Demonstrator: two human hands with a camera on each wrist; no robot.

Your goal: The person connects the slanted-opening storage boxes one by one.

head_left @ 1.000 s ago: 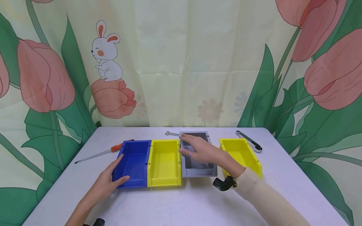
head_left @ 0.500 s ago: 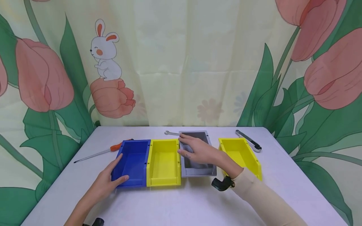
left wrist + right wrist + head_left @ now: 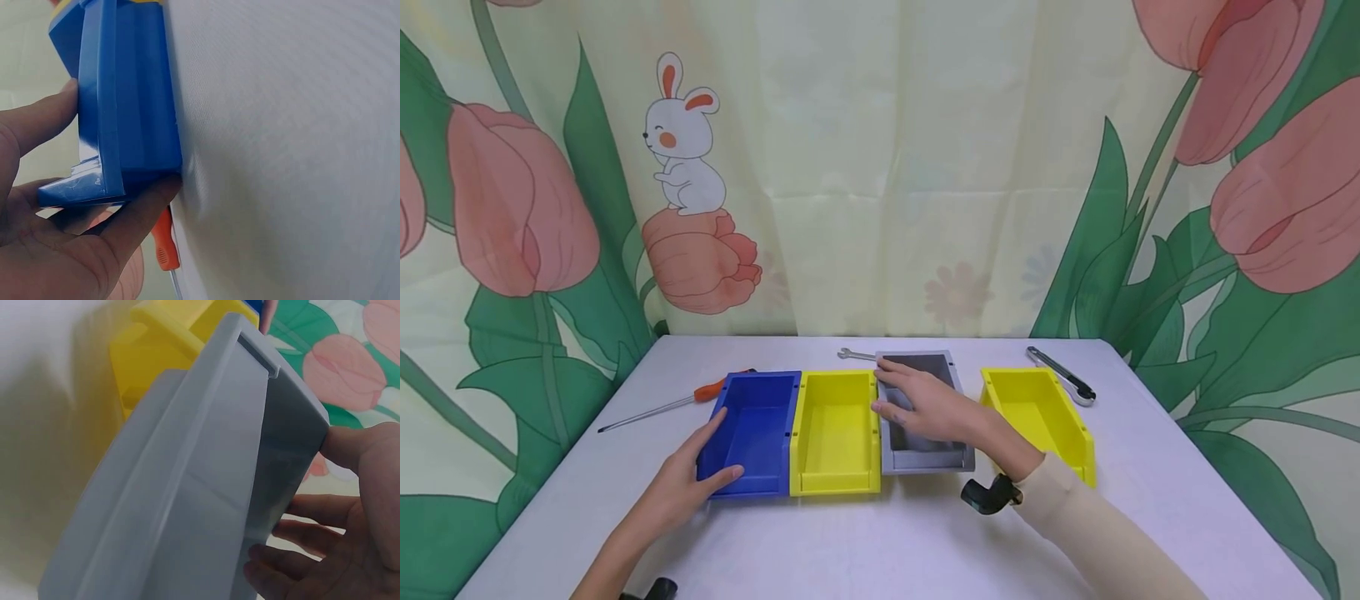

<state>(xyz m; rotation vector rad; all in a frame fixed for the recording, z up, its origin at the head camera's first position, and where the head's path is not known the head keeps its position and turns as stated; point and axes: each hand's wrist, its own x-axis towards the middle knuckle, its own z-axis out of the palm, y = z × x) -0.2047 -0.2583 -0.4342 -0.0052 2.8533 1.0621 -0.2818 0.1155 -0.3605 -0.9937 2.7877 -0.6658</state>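
Note:
In the head view, a blue storage bin (image 3: 758,433) stands at the left of a row. My left hand (image 3: 673,487) grips its near left corner, thumb over the front lip and fingers along the outer left wall. Beside it, touching, is a yellow bin (image 3: 837,425). A grey bin (image 3: 925,460) adjoins that one, set slightly farther back. My right hand (image 3: 936,407) lies across the grey bin with its fingers extended, fingertips on the left rim. The right wrist view shows thumb and fingertips touching the grey bin's (image 3: 206,462) edge.
Another yellow bin (image 3: 1037,408) stands apart on the right, with tongs (image 3: 1063,375) behind it. A wrench (image 3: 855,355) lies behind the row, partly hidden by the grey bin. An orange-handled screwdriver (image 3: 707,392) lies at the left. A printed curtain (image 3: 850,167) hangs behind the table.
The grey bin and my right hand have shifted very slightly towards me. The left hand and the blue bin stay in place.

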